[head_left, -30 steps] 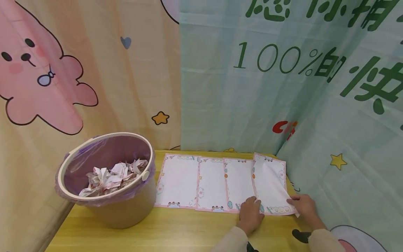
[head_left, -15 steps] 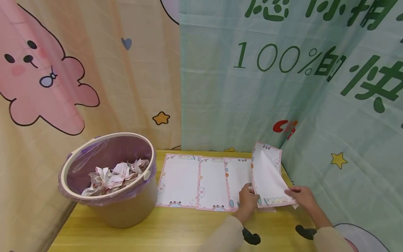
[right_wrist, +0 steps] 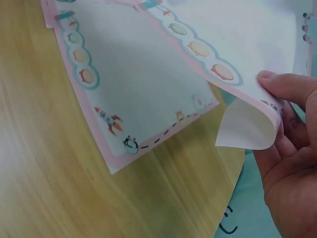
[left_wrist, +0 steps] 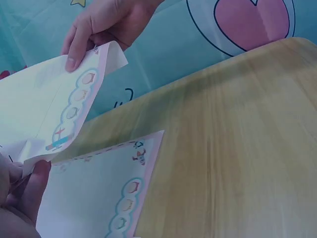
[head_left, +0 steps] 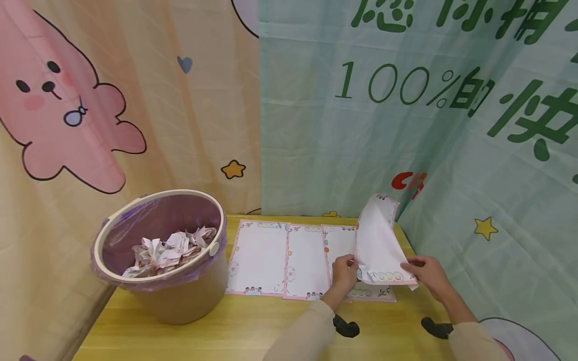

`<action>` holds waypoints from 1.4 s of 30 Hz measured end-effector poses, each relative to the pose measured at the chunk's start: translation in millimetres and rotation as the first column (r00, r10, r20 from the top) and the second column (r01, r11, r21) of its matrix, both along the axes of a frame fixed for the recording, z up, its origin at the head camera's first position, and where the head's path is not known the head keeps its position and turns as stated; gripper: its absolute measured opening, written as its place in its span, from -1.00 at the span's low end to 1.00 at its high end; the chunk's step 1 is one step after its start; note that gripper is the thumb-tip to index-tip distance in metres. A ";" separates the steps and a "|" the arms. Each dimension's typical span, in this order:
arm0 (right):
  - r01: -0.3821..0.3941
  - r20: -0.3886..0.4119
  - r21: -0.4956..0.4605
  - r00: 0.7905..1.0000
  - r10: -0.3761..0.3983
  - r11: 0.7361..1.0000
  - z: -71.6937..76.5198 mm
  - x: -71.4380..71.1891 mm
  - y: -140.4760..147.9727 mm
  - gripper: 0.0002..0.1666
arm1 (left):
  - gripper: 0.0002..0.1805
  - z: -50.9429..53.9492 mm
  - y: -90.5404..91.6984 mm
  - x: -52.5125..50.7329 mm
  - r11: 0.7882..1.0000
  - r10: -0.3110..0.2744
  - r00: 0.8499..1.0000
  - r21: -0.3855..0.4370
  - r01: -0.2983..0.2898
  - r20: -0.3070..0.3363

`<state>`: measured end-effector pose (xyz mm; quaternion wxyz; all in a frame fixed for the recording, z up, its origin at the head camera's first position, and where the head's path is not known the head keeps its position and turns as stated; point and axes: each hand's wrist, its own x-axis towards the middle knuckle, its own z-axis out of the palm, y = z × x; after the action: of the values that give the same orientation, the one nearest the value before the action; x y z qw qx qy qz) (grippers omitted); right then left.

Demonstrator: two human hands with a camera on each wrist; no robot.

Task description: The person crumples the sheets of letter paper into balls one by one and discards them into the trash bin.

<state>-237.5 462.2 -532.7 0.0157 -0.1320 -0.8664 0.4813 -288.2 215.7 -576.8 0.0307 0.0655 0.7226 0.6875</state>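
Both hands hold up one white sheet of paper [head_left: 379, 250] with a pink, cartoon-printed border. The left hand [head_left: 344, 275] pinches its near left corner, thumb and finger showing in the left wrist view. At the near right corner, the right hand [right_wrist: 292, 144] grips the sheet between thumb and fingers, and that corner curls under. The raised sheet bends, its far end tilted up toward the curtain. Beneath it, another bordered sheet [right_wrist: 124, 84] lies flat on the table. To the left, two similar sheets, the leftmost sheet [head_left: 259, 258] and its neighbour [head_left: 307, 263], lie in an overlapping row.
A beige bucket [head_left: 180, 301] with a purple liner bag stands at the left of the wooden table [head_left: 217, 336]. Crumpled paper [head_left: 176, 250] lies inside it. Printed curtains, one peach [head_left: 194, 125] and one green [head_left: 307, 150], hang behind the table and along its sides.
The rightmost sheet has been lifted off the table and drawn left, uncovering the sheet beneath. The left hand went from resting at its corner to pinching it; both hands have risen and shifted left.
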 end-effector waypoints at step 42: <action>-0.330 -0.205 -0.179 0.934 0.293 0.927 62.9 -7.6 -110.5 -0.49 | -0.83 87.9 -178.5 15.1 0.967 -0.252 0.889 -0.116 0.225 -0.383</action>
<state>-245.1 351.7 -469.7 0.0006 0.0494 -0.8157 0.5764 -273.1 37.2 -488.9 -0.0290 0.2898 0.7234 0.6260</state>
